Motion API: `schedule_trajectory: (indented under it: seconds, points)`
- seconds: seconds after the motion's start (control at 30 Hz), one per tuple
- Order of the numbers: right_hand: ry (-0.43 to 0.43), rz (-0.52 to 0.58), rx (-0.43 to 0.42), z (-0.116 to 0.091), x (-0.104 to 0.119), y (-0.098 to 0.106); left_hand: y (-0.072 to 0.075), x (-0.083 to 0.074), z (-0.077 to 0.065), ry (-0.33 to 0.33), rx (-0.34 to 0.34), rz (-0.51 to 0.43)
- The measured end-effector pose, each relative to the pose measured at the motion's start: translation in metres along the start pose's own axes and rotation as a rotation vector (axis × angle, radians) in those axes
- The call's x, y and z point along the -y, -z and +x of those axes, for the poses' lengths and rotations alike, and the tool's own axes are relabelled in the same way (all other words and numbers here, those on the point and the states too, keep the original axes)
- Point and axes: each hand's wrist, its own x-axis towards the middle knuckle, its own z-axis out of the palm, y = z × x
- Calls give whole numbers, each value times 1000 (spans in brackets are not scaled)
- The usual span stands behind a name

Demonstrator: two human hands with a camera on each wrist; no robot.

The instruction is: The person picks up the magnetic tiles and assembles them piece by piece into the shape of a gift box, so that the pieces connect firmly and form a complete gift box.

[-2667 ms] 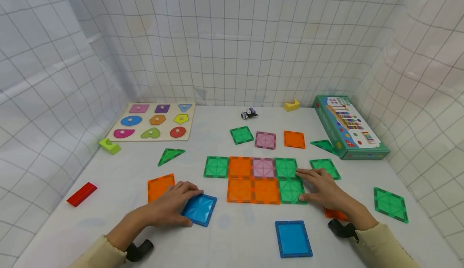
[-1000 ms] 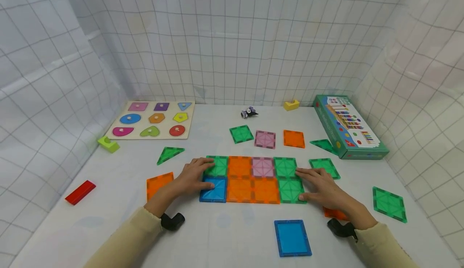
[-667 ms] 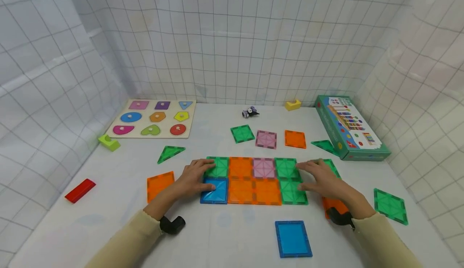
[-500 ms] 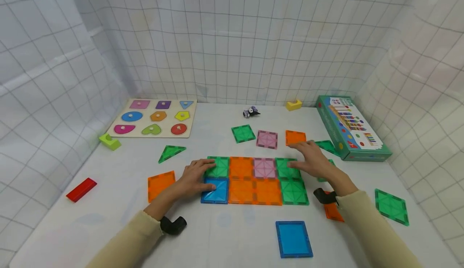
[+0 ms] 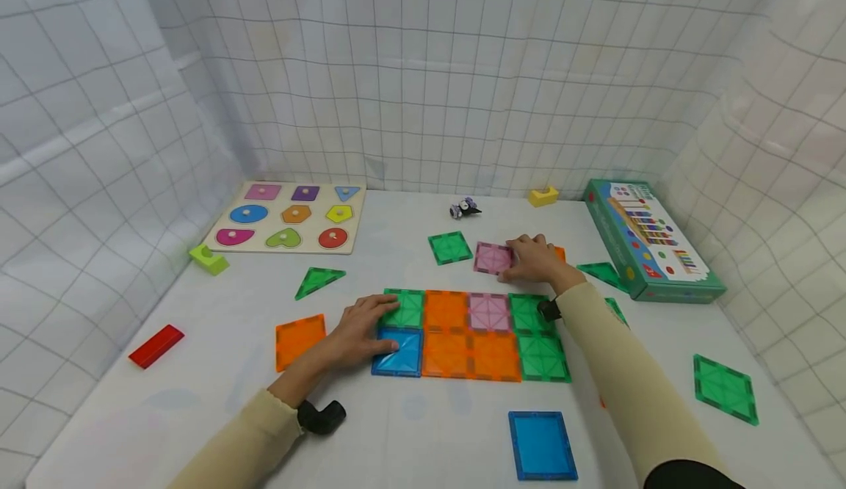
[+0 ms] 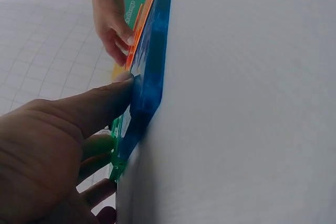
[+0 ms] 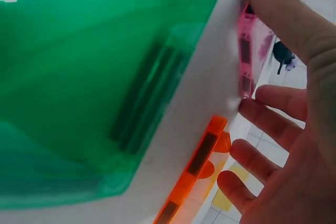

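In the head view, the left hand (image 5: 360,331) spreads loosely over the left end of a two-row block of tiles (image 5: 446,309), thumb on the blue tile (image 5: 399,357), fingers at the green corner tile (image 5: 408,310), gripping neither. Beyond the block, the right hand (image 5: 537,260) reaches the loose pink tile (image 5: 492,258), which lies on the table beside a loose green tile (image 5: 449,247).

In the left wrist view, the thumb tip rests on the blue tile's edge. To my eye, light, even pressure there would steady the block without nudging it askew.

In the right wrist view, thumb and fingers are well spread along the pink tile's edge; no closed pinch shows. The loose orange tile (image 7: 197,166) sits near the lower fingers, so I'd keep those clear and take the pink tile by opposite edges, leaving one side free.
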Motion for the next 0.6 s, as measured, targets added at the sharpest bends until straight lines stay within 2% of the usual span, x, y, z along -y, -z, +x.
schedule_trajectory:
  seconds: [0.13,0.3,0.47,0.6]
  points:
    - [11,-41,15,2,0,2,0,-1,0,1,-8,18]
    - [58,-37,-21,-2,-2,5,0,-2,0,-6,-13,17]
    - [151,35,-50,-10,-5,2,-1,0,-1,-1,-9,17]
    - [217,73,-23,-15,-4,-2,-2,0,-2,-8,-9,7]
